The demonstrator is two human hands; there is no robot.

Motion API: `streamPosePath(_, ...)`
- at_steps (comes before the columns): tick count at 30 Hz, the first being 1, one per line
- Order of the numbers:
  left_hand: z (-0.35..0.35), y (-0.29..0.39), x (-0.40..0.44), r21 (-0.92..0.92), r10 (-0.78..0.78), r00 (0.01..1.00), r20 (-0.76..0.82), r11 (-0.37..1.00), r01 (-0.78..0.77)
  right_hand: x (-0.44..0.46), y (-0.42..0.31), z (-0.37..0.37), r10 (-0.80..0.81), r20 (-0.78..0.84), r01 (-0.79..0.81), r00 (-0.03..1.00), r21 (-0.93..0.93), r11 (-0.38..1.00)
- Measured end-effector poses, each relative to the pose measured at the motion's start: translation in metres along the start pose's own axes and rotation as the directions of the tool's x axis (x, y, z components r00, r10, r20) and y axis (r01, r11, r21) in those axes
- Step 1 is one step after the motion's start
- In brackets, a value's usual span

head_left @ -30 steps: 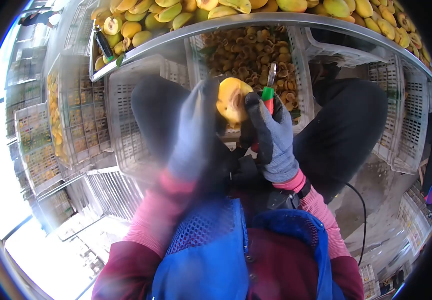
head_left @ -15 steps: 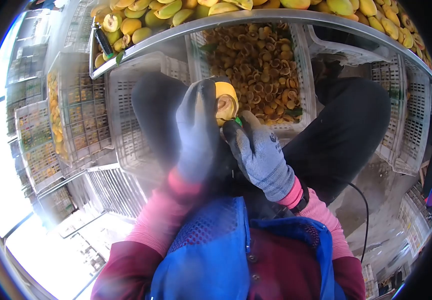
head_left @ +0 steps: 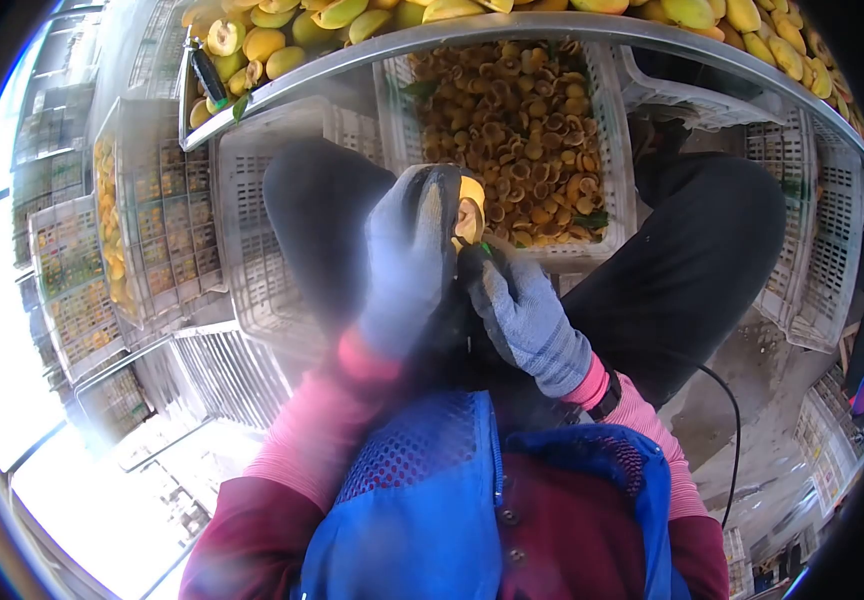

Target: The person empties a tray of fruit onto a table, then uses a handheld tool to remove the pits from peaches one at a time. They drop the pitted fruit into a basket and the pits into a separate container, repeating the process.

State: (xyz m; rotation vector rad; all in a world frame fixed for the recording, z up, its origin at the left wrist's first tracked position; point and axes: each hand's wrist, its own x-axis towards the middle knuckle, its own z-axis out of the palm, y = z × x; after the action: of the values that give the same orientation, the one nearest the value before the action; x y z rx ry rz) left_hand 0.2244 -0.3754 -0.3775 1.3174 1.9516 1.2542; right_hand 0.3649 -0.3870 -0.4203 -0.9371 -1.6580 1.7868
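Observation:
A cut yellow fruit (head_left: pixel 469 208), mango-like with a pale brownish cut face, sits in my gloved left hand (head_left: pixel 407 255), whose fingers wrap round its far side. My right hand (head_left: pixel 520 310), in a grey glove with dark fingertips, is closed just below the fruit on a small green tool (head_left: pixel 485 247). Only a bit of green shows, and its blade, if any, is hidden. The fingertips of both hands nearly meet at the fruit. Beneath and beyond them stands a crate (head_left: pixel 614 150) holding many cup-shaped brownish-orange fruit pieces (head_left: pixel 517 130).
A metal-edged table (head_left: pixel 512 28) heaped with yellow-green fruit (head_left: pixel 687 12) runs across the top. A black-and-green tool (head_left: pixel 208 76) lies at its left corner. Plastic crates (head_left: pixel 167 210) stand at the left, others (head_left: pixel 802 220) at the right. A black cable (head_left: pixel 733 430) hangs at the right.
The fruit has turned in my left hand, so its cut face now shows narrower and more to the right. Both hands have shifted slightly right and down.

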Motion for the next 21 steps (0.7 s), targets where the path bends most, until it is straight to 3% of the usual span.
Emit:
streamPosePath(3, -0.002, -0.008, 0.0, 0.089, 0.079, 0.996, 0.04, 0.993, -0.082, 0.0, -0.003, -0.001, 0.159, 0.047, -0.165, 0.986, 0.162, 0.973)
streamPosePath(6, 0.005, -0.02, 0.0, 0.225, 0.357, 0.934, 0.012, 0.909, -0.35, 0.0, -0.004, 0.003, 0.209, 0.057, -0.214, 0.976, 0.41, 0.887)
streamPosePath(8, 0.007, -0.013, -0.005, -0.157, 0.004, 1.0, 0.012, 0.988, -0.002, -0.001, -0.005, 0.006, 0.213, 0.053, -0.208, 0.976, 0.537, 0.818)
streamPosePath(10, 0.005, -0.005, -0.002, -0.263, -0.066, 0.995, 0.077, 0.961, 0.084, 0.001, -0.014, 0.005, 0.229, 0.051, -0.21, 0.972, 0.622, 0.754)
streamPosePath(12, -0.002, -0.004, 0.003, -0.115, 0.131, 0.983, 0.126, 0.986, -0.117, 0.006, -0.049, -0.007, 0.455, 0.192, -0.474, 0.869, 0.589, 0.655)
streamPosePath(13, -0.003, -0.001, 0.004, -0.152, 0.059, 0.989, 0.134, 0.988, -0.039, 0.009, -0.06, -0.01, 0.553, 0.257, -0.589, 0.792, 0.558, 0.584)
streamPosePath(15, -0.003, 0.004, 0.002, -0.221, -0.085, 0.983, 0.162, 0.968, 0.121, 0.009, -0.052, -0.015, 0.503, 0.452, -0.659, 0.736, 0.649, 0.381)
streamPosePath(16, -0.005, -0.004, 0.002, -0.122, -0.049, 0.982, 0.185, 0.99, 0.073, 0.009, -0.046, -0.018, 0.457, 0.541, -0.69, 0.706, 0.671, 0.272)
streamPosePath(19, -0.003, -0.01, 0.003, -0.203, -0.105, 0.967, 0.231, 0.967, 0.154, 0.01, -0.023, -0.015, 0.049, 0.719, -0.693, 0.693, 0.684, -0.227)
streamPosePath(20, -0.002, -0.012, 0.003, -0.21, -0.062, 0.975, 0.215, 0.972, 0.109, 0.013, -0.014, -0.012, -0.156, 0.73, -0.73, 0.665, 0.591, -0.344)
streamPosePath(21, 0.0, -0.015, 0.003, -0.217, -0.02, 0.98, 0.199, 0.974, 0.064, 0.015, -0.009, -0.011, -0.226, 0.713, -0.732, 0.664, 0.56, -0.388)
